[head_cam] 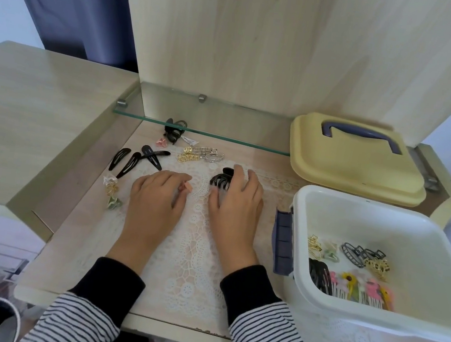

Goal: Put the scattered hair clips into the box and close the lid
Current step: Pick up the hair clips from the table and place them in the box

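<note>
Left grip [153, 198] lies palm down on the lace mat [192, 253] mid tabletop. Its fingertips pinch a small pink clip [186, 187], which pokes out on the thumb side. The clip is tiny, salmon pink and bow-like; its detail is too small to tell.

Right grip [236, 201] is just beside the left, toward the right edge. Its fingers are curved over the far side of a black claw clip [220, 181], the thumb is at the clip's near side, and the hand is closed round it. The clip is glossy black, and its curved teeth point toward the near edge.

White box [370, 226] sits at the right edge, open, with a blue latch [282, 242] on its left wall. Mixed clips lie in its bottom: gold, dark blue, black and coloured flower combs.

Yellow lid [349, 165] with a blue handle [363, 132] lies flat behind the box at the far right corner.

Loose toward the far left:
- black snap clips [133, 160]
- gold clips [187, 155]
- silver clips [210, 154]
- a second black claw [173, 130] under the glass shelf [223, 138]
- another tiny pink clip [161, 141]

Small flower clips [112, 192] lie by the left edge, near the left grip.
</note>
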Demonstrator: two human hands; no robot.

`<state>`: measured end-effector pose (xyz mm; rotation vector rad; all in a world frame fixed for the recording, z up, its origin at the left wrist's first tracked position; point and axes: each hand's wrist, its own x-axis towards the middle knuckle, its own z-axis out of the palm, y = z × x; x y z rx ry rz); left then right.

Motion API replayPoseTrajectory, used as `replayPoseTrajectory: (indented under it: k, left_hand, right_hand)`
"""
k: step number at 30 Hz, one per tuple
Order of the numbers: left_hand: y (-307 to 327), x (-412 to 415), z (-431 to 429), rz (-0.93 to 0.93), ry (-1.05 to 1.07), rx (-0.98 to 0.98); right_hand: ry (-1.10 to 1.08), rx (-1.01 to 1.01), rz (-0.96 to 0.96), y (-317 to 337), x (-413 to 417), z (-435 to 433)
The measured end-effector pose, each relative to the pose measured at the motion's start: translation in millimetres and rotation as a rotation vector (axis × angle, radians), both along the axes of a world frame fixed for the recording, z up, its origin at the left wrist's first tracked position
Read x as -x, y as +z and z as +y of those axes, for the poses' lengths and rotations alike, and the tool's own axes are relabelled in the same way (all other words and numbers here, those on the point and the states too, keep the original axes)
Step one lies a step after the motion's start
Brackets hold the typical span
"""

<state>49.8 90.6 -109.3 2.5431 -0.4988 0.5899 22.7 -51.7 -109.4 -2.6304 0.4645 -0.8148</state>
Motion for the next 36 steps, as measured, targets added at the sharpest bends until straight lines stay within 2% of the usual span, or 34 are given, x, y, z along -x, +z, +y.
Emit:
replayPoseTrajectory:
  k: [4,10,16,19,22,25,27,31,36]
  left_hand:
    - [-1.8,-1.6,0.3,0.012,-0.02,0.011]
    - [0.8,0.7,-0.1,-0.023,-0.011,0.008]
    - [9.6,6.8,-2.8,-0.074,0.022,0.027]
    - [15.4,7.4,-3.1,-0.086,0.03,0.08]
    - [27.7,9.8,-7.7,-0.095,-0.003,0.166]
    - [55.6,19.9,-24.1,0.019,-0.099,0.395]
    - [80.6,28.8,-37.6,0.125,-0.212,0.552]
    - [128.8,48.9,-71.9,0.33,-0.329,0.732]
    - [159.7,71.6,-106.3,0.515,-0.477,0.664]
  right_hand:
    - [0.031,-0.005,0.064,-0.1,-0.5,1.1]
    - [0.096,-0.013,-0.026,5.5,3.7,2.8]
    - [0.142,0.035,0.022,15.4,10.8,11.5]
    - [0.262,-0.133,0.003,34.8,24.1,18.4]
    - [0.394,-0.415,-0.036,71.2,43.3,20.1]
    - [0.448,-0.71,-0.006,120.7,64.4,6.1]
    - [0.479,-0.756,-0.027,151.5,76.2,-13.0]
    - [0.497,-0.607,-0.049,200.3,102.8,-69.0]
    - [0.466,-0.455,0.172,211.5,126.8,-142.6]
